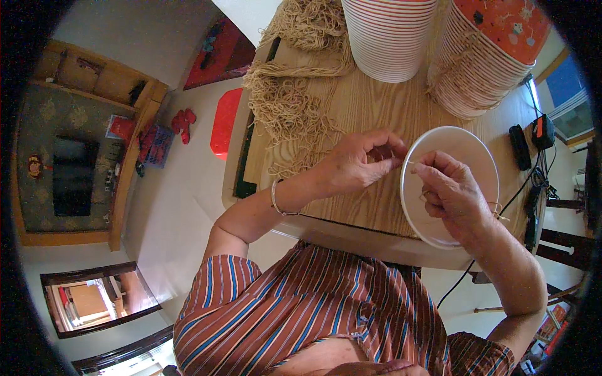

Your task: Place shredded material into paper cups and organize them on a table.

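A white paper bucket [473, 156] stands in front of me near the table's front edge, its round mouth turned up toward me. My left hand [367, 160] is at the left side of its rim, thumb and fingers closed together; what they pinch is hidden. Over the mouth, my right hand [448, 188] has thumb and forefinger pinched at the same stretch of rim. A small pale end shows at those fingertips, too small to name for sure. At the bucket's right side a knotted piece of tan string [498, 212] sticks out.
Tangled tan strings [285, 106] lie along the table's [370, 106] left side. Two tall stacks of nested buckets [389, 44] stand at the back, the right stack [467, 69] draped with strings. Black cables and an adapter [542, 130] lie at the right edge. A red stool [226, 122] is beyond the left edge.
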The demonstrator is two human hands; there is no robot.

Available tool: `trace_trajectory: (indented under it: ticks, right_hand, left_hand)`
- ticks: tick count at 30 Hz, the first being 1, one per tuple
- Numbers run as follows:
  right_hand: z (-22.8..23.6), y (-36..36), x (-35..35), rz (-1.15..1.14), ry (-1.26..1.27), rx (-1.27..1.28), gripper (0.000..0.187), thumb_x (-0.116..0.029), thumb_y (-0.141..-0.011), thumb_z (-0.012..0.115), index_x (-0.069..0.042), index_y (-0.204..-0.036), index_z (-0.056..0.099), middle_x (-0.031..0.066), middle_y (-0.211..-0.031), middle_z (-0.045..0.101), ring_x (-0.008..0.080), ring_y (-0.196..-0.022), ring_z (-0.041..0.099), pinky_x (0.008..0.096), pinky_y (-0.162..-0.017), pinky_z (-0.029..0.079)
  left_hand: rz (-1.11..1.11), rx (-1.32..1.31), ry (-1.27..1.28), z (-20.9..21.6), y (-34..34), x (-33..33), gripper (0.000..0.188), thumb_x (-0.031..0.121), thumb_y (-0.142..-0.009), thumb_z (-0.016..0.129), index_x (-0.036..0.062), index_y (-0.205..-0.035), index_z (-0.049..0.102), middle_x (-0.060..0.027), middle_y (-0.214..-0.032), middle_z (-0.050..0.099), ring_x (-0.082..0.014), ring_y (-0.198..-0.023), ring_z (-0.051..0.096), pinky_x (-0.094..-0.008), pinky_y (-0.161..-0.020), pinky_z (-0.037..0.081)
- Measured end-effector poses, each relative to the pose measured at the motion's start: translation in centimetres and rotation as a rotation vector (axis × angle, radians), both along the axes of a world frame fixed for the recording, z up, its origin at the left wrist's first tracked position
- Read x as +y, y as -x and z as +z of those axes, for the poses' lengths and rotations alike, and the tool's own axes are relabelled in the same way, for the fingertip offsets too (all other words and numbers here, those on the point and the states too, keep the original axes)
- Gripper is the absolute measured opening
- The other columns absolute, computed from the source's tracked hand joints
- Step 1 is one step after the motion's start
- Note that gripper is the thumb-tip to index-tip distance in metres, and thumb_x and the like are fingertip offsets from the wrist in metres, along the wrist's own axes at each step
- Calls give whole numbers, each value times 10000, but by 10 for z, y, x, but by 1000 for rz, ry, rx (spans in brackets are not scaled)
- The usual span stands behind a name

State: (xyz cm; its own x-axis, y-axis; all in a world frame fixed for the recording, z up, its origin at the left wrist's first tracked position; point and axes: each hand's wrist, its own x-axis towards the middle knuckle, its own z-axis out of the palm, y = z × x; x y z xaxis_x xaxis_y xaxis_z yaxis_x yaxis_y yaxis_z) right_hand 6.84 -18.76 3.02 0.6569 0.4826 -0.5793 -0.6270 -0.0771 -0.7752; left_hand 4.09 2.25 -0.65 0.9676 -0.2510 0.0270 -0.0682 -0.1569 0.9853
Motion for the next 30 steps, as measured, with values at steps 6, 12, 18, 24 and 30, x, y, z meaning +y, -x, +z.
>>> trace_trajectory:
  ticks: [6,12,18,24,30]
  right_hand:
    - [2,0,2,5,-15,-26,158,-217,-888,639,-80,-945,585,-68,-616,421,31,-486,380,203,-412,316]
    - [-1,0,3,24,-35,-43,157,-219,-899,622,-73,-946,586,-71,-618,417,30,-494,379,202,-416,313]
    - [3,0,6,46,-5,-41,165,-228,-911,610,-72,-961,586,-71,-631,415,28,-513,371,204,-421,304]
    - [1,-1,7,42,-12,-42,164,-229,-912,609,-72,-957,589,-70,-633,418,29,-512,372,202,-420,305]
    - [1,0,9,45,-37,-52,149,-223,-916,597,-78,-952,590,-69,-636,430,28,-513,383,196,-423,317]
  left_hand:
    - [-33,24,-70,-1,1,1,217,62,-856,642,42,-1069,605,-29,-962,654,-102,-892,617,-260,-802,500]
    - [1,-52,-22,-3,1,-2,168,44,-850,645,45,-1017,630,-40,-929,658,-111,-865,628,-268,-781,511]
    - [13,-111,-168,-2,0,-2,128,44,-842,649,44,-969,635,-47,-888,663,-121,-835,637,-264,-752,511]
    - [34,-164,-225,-2,1,-2,142,39,-823,660,52,-962,634,-52,-884,663,-131,-827,641,-265,-754,512]
    - [43,-206,-215,-4,1,-3,140,18,-815,640,54,-949,622,-51,-868,657,-143,-829,644,-270,-753,511]
